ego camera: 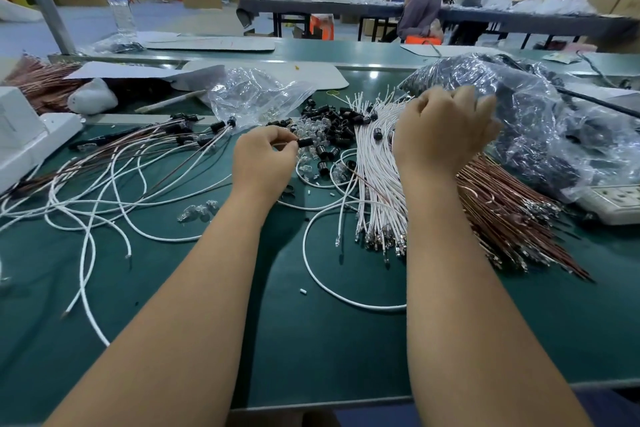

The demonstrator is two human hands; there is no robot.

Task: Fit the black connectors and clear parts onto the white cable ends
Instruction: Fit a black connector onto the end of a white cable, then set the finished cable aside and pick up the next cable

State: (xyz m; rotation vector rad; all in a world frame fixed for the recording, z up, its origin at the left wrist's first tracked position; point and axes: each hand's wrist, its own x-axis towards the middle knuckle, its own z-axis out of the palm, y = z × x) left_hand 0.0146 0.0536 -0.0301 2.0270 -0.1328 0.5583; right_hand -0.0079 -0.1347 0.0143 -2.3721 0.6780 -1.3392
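Note:
My left hand [265, 156] pinches a small black connector [305, 142] between thumb and fingertips, just above the green table. Past it lies a heap of loose black connectors [332, 121] mixed with clear bulb-like parts [306, 161]. My right hand [445, 130] hovers with curled fingers over the top of a thick bundle of white cables [377, 184]; whether it holds anything is hidden. Finished cables with black ends [194, 130] fan out at the left. A few clear parts [197, 211] lie loose near my left forearm.
A bundle of copper-brown wires [509, 215] lies right of the white bundle. Clear plastic bags sit behind: one small [252, 94], one large and dark [540, 121]. A white power strip [613, 201] is at the right edge, a white machine [24, 135] at the left.

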